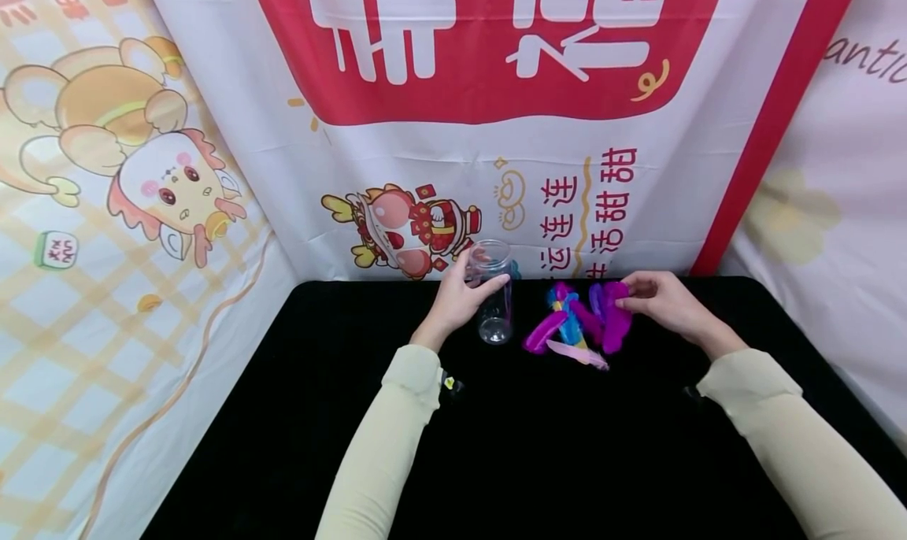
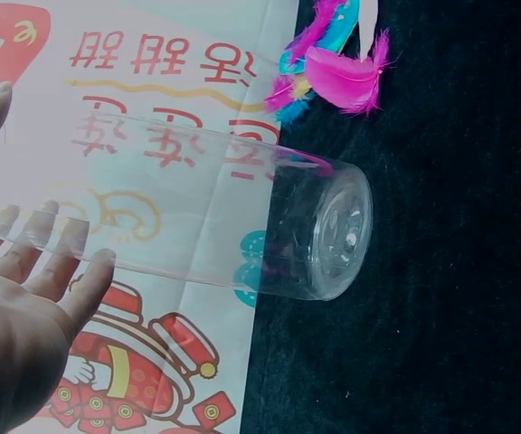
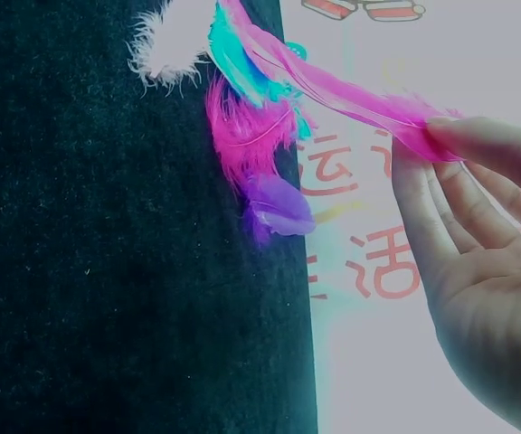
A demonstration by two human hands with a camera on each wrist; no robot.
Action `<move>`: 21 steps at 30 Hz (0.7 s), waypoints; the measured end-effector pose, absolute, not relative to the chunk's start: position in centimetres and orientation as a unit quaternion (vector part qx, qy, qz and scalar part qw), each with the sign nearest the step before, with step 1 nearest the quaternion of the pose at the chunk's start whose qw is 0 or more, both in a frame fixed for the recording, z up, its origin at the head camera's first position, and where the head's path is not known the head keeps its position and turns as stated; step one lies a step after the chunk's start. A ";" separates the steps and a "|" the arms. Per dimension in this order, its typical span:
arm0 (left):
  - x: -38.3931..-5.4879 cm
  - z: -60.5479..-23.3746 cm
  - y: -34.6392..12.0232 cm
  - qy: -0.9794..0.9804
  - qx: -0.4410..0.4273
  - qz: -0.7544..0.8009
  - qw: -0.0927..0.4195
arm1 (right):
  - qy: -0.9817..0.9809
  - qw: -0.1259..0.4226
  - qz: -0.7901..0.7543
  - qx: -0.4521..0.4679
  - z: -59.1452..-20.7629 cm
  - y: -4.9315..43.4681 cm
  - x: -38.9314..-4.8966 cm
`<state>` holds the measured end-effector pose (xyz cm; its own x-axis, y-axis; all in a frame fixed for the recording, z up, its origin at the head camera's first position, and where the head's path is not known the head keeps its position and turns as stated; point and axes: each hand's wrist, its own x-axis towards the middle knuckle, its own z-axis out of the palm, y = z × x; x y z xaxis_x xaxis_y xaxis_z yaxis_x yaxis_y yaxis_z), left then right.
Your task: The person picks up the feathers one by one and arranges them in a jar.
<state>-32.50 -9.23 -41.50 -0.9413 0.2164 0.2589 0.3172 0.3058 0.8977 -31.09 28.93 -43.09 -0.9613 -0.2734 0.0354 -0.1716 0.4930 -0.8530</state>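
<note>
The left hand (image 1: 455,300) grips a clear cylindrical container (image 1: 496,312) near its rim, thumb and fingers around it. Just right of it, blue, purple, magenta and pale pink feathers (image 1: 569,329) lie loosely heaped on the black table (image 1: 567,445); farthest right, the right hand (image 1: 668,302) pinches a magenta feather (image 1: 618,325) by its end.

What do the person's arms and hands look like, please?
The left sleeve and right sleeve are long and pale cream, ending in a wide left cuff and a similar right cuff. The left hand and right hand are bare, with no gloves or rings visible. A small dark object with a yellow-green mark shows beside the left cuff; its nature is unclear.
</note>
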 end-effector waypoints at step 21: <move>-32.7 -41.7 -9.2 -0.802 -0.162 -0.574 0.040 | 0.859 0.011 -0.491 -0.146 -42.5 28.1 -31.0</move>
